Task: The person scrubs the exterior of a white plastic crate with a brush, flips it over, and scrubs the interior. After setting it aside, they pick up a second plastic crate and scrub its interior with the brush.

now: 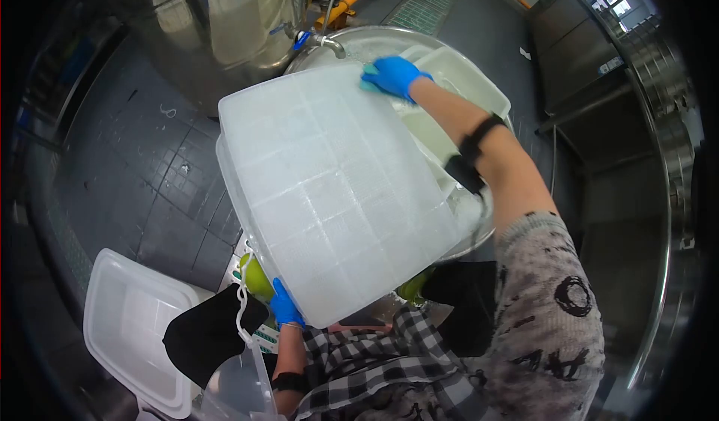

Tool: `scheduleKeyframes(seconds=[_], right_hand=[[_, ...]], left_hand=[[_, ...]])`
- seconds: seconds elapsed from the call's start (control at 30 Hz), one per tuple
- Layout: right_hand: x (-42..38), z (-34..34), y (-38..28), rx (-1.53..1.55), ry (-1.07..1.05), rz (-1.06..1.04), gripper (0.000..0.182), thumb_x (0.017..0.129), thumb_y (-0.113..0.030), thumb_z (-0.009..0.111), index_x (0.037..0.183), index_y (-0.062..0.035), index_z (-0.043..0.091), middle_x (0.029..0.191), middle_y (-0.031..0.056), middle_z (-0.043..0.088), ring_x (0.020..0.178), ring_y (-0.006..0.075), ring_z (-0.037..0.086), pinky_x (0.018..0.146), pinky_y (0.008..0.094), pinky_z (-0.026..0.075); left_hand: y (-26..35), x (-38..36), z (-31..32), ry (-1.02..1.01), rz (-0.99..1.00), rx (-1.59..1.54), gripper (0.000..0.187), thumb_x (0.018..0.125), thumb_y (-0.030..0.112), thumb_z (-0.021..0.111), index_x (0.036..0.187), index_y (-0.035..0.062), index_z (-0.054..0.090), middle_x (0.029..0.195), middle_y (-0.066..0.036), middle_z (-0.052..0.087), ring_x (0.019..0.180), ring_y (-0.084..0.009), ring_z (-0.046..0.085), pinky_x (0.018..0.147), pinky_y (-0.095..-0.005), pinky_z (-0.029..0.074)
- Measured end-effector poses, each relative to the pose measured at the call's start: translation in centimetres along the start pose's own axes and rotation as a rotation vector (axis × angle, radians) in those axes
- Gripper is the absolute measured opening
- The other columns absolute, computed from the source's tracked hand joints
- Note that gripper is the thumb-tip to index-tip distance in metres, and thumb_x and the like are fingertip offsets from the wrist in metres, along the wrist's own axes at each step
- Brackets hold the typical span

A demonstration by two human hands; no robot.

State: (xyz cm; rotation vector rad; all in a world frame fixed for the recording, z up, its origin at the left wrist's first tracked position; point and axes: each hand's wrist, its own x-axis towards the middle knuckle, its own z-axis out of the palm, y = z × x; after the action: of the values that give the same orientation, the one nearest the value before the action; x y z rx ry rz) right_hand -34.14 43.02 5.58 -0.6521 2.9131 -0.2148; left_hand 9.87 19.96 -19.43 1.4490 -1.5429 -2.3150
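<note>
A large translucent white plastic tub (pixel 337 189) is held tilted in front of me, its broad flat face marked with a grid and wet with shine. My left hand (pixel 286 305), in a blue glove, grips its lower left edge. At the upper right corner is my right hand (pixel 397 77), also blue-gloved and slightly blurred, closed on a green scouring pad (pixel 368 77). Behind the tub stands a round metal basin (pixel 386 30) with foamy water. A second white tub (pixel 472 77) rests in the basin, partly covered by my right arm.
A metal tap (pixel 333 45) with a blue handle reaches over the basin. One more white tub (pixel 135 324) sits on the floor at lower left. A large steel vessel (pixel 232 39) stands at upper left, steel cabinets (pixel 592 69) at right. A white plastic chain (pixel 241 301) hangs near my left hand.
</note>
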Motion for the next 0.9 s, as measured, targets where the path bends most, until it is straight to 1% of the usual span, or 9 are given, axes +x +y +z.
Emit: scheduleKeyframes(seconds=[0.03,0.13,0.27,0.4,0.63,0.7,0.73,0.87,0.9], right_hand=[[-3.1,-1.0,-0.1,-0.006,-0.111,0.027,0.050,0.078,-0.047,0.042,0.100,-0.0032,0.054,0.103,0.0172,0.054,0.095,0.0328,0.050,0.084,0.0369,0.038],[-11.0,0.0,1.8,0.097,-0.169,0.059,0.049,0.078,-0.045,0.046,0.100,-0.0021,0.054,0.096,0.0198,0.056,0.091,0.0332,0.053,0.080,0.0361,0.041],[-21.4,1.2,1.8,0.090,-0.132,0.083,0.038,0.076,-0.045,0.050,0.081,-0.0074,0.058,0.074,0.0188,0.058,0.071,0.0359,0.055,0.065,0.0396,0.044],[-27.9,2.3,1.3,0.000,-0.172,0.121,0.039,0.074,-0.048,0.050,0.075,-0.0096,0.057,0.067,0.0166,0.057,0.064,0.0351,0.055,0.060,0.0414,0.044],[-30.5,3.3,1.1,0.008,-0.107,0.138,0.036,0.075,-0.045,0.051,0.076,-0.0101,0.057,0.069,0.0162,0.057,0.065,0.0339,0.056,0.059,0.0400,0.044],[-29.7,2.9,2.0,-0.168,-0.045,0.107,0.032,0.075,-0.042,0.052,0.076,-0.0101,0.057,0.070,0.0156,0.057,0.066,0.0334,0.056,0.058,0.0393,0.045],[-29.5,2.6,1.7,-0.164,0.006,0.057,0.024,0.074,-0.033,0.052,0.075,-0.0092,0.056,0.071,0.0152,0.057,0.066,0.0330,0.056,0.057,0.0389,0.045],[-27.6,2.5,0.8,-0.269,0.105,-0.015,0.012,0.070,-0.019,0.052,0.077,-0.0104,0.057,0.075,0.0137,0.058,0.066,0.0320,0.056,0.058,0.0380,0.045],[-27.0,2.5,0.6,-0.267,0.100,-0.019,0.012,0.070,-0.019,0.052,0.077,-0.0104,0.057,0.075,0.0137,0.058,0.066,0.0320,0.056,0.058,0.0380,0.045]], left_hand=[[-0.1,0.1,0.1,0.012,-0.016,-0.027,0.060,0.082,0.049,0.040,0.096,-0.0083,0.054,0.086,-0.014,0.060,0.072,-0.0215,0.058,0.064,-0.0309,0.047],[2.1,-1.5,1.8,0.042,-0.114,-0.060,0.062,0.082,0.049,0.040,0.100,-0.0084,0.052,0.091,-0.014,0.058,0.078,-0.0222,0.057,0.067,-0.0312,0.046],[2.4,-1.0,2.0,-0.017,-0.148,-0.124,0.062,0.082,0.049,0.041,0.103,-0.0083,0.050,0.096,-0.015,0.057,0.083,-0.0230,0.056,0.071,-0.0314,0.045],[3.7,-1.4,2.8,-0.029,-0.148,-0.167,0.061,0.081,0.048,0.043,0.105,-0.0073,0.049,0.099,-0.014,0.055,0.085,-0.0240,0.055,0.074,-0.0319,0.045],[2.4,0.3,3.0,-0.011,-0.123,-0.230,0.062,0.079,0.049,0.048,0.106,-0.0071,0.049,0.102,-0.014,0.054,0.086,-0.0249,0.055,0.076,-0.0336,0.045],[3.0,-0.2,3.9,-0.013,-0.133,-0.214,0.063,0.079,0.050,0.047,0.110,-0.0047,0.046,0.106,-0.013,0.053,0.090,-0.0259,0.054,0.079,-0.0348,0.043],[3.4,-0.6,4.3,-0.009,-0.144,-0.200,0.064,0.079,0.051,0.046,0.114,-0.0023,0.044,0.110,-0.013,0.051,0.093,-0.0270,0.052,0.082,-0.0360,0.042],[4.4,-0.8,4.7,-0.029,-0.150,-0.205,0.065,0.078,0.051,0.047,0.113,-0.0039,0.044,0.109,-0.013,0.051,0.091,-0.0268,0.053,0.079,-0.0365,0.044],[4.6,-1.0,5.0,0.028,-0.134,-0.208,0.064,0.077,0.050,0.050,0.109,-0.0060,0.046,0.105,-0.013,0.052,0.088,-0.0260,0.054,0.077,-0.0358,0.045]])
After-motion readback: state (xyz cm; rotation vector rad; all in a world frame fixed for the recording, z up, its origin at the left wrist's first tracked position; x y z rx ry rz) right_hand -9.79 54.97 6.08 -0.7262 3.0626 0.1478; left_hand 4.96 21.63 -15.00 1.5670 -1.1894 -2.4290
